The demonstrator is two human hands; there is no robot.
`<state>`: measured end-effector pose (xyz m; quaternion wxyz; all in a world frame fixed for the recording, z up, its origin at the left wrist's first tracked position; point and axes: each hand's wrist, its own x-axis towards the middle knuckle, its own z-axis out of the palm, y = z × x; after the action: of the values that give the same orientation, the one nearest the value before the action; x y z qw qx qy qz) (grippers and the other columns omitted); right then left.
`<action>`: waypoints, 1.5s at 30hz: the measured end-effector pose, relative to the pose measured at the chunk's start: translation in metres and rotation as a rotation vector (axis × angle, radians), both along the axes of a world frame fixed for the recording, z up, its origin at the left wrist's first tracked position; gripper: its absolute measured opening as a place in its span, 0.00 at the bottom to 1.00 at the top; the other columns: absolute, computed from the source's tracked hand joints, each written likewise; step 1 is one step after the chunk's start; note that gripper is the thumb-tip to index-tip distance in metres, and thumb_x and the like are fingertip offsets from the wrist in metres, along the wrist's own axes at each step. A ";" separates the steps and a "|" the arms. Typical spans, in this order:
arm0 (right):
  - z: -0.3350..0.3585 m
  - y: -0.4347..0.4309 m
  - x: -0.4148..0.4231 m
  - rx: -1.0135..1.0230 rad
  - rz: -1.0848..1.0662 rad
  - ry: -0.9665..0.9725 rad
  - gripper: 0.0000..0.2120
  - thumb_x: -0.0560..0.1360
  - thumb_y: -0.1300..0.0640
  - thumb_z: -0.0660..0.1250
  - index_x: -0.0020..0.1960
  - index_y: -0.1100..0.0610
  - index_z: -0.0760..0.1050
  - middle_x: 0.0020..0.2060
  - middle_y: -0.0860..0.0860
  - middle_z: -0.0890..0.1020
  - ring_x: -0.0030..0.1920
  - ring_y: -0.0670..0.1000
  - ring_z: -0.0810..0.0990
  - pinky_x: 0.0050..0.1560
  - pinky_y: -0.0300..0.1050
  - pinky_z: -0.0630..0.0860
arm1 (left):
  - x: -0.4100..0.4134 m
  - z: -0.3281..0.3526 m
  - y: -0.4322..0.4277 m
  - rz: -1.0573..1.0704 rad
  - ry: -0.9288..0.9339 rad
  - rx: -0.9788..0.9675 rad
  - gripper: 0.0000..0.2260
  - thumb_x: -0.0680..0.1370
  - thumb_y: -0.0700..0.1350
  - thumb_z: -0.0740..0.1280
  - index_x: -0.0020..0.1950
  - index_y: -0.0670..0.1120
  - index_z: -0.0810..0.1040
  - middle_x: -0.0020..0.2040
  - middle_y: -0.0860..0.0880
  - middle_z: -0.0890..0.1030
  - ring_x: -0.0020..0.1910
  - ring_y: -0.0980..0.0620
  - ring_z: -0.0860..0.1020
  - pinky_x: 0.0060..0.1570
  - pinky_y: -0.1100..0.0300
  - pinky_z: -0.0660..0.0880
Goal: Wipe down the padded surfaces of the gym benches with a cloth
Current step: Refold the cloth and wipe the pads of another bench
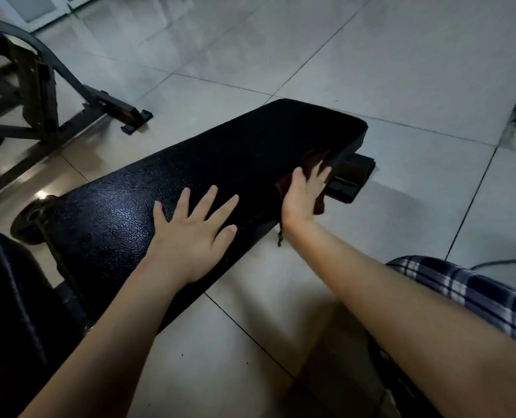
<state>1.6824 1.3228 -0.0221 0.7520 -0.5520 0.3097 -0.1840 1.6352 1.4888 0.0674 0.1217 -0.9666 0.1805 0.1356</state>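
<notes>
Right hand (303, 191) presses the cloth (314, 156) flat-fingered, grip apart, at the bench pad's (235, 152) right edge near its far end. Left hand (190, 233) lies spread on the pad, holding nothing. Wiping seems midway, with the other benches likely still to do.

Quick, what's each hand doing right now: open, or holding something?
Left hand: open, lying flat on the bench pad.
Right hand: open, straight fingers pressing the cloth against the pad's edge.
</notes>
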 end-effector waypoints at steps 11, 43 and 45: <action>-0.013 0.084 -0.090 0.357 0.233 -0.181 0.29 0.81 0.50 0.57 0.78 0.43 0.50 0.72 0.50 0.67 0.70 0.49 0.67 0.73 0.50 0.61 | 0.002 0.002 -0.003 -0.005 -0.022 -0.013 0.24 0.81 0.61 0.42 0.76 0.67 0.39 0.79 0.57 0.39 0.78 0.45 0.39 0.72 0.36 0.39; -0.023 0.089 -0.085 0.214 0.270 -0.124 0.38 0.73 0.36 0.57 0.78 0.42 0.47 0.77 0.47 0.56 0.77 0.47 0.55 0.76 0.54 0.54 | 0.001 -0.001 0.000 -0.017 -0.036 -0.022 0.24 0.81 0.61 0.42 0.76 0.67 0.40 0.80 0.57 0.40 0.79 0.45 0.40 0.73 0.36 0.41; -0.022 0.065 -0.061 0.211 0.159 -0.104 0.32 0.80 0.44 0.55 0.79 0.44 0.44 0.78 0.47 0.53 0.77 0.49 0.54 0.77 0.54 0.52 | 0.001 0.000 -0.001 -0.016 -0.034 -0.021 0.23 0.81 0.61 0.42 0.76 0.67 0.40 0.79 0.57 0.39 0.79 0.46 0.40 0.73 0.37 0.40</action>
<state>1.6209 1.3877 -0.0438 0.8331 -0.4825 0.2433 -0.1183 1.6357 1.4882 0.0674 0.1155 -0.9685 0.1874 0.1163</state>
